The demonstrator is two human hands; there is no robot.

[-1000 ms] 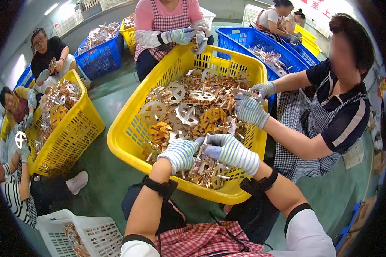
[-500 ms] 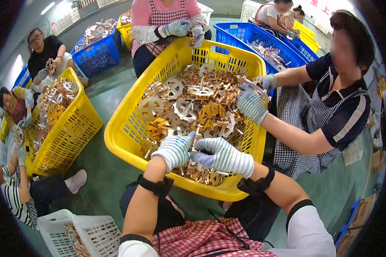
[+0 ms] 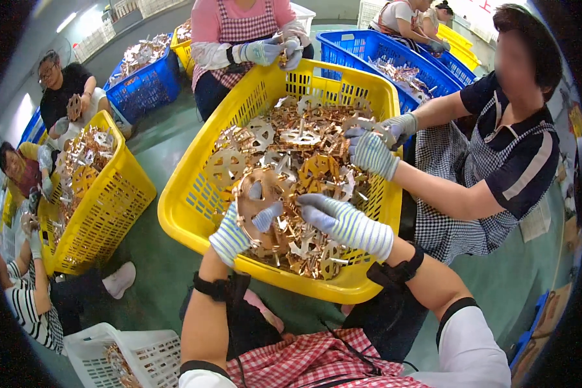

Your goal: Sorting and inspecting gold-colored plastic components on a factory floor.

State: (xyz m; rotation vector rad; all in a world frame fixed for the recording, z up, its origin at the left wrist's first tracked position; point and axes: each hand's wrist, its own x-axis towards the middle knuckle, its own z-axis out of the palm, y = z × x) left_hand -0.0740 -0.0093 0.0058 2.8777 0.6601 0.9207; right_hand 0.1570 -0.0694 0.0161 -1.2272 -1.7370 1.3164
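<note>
In a large yellow plastic basket (image 3: 168, 213) in front of me lies a heap of flat metal pieces (image 3: 304, 136), silver and copper-coloured, many with cut-outs. My left hand (image 3: 229, 239), in a striped glove, is closed on a round copper-coloured metal plate (image 3: 255, 200) tilted above the near left of the heap. Grey glove fingertips show through its openings. To its right, my right hand (image 3: 352, 226) hovers over the heap with its fingers stretched towards the plate. Nothing is plainly in it, and its fingertips overlap the copper pieces behind.
A co-worker's gloved hands (image 3: 381, 142) hold a silver piece at the basket's right side. Another person's gloved hands (image 3: 275, 52) work at its far edge. A second yellow basket (image 3: 103, 200) stands left, a white basket (image 3: 126, 355) lower left, blue baskets (image 3: 142, 84) farther back.
My hands have drawn apart, the left moving slightly left and the right slightly right. A round copper-coloured plate is now raised in my left hand. The right co-worker's hands have shifted left.
</note>
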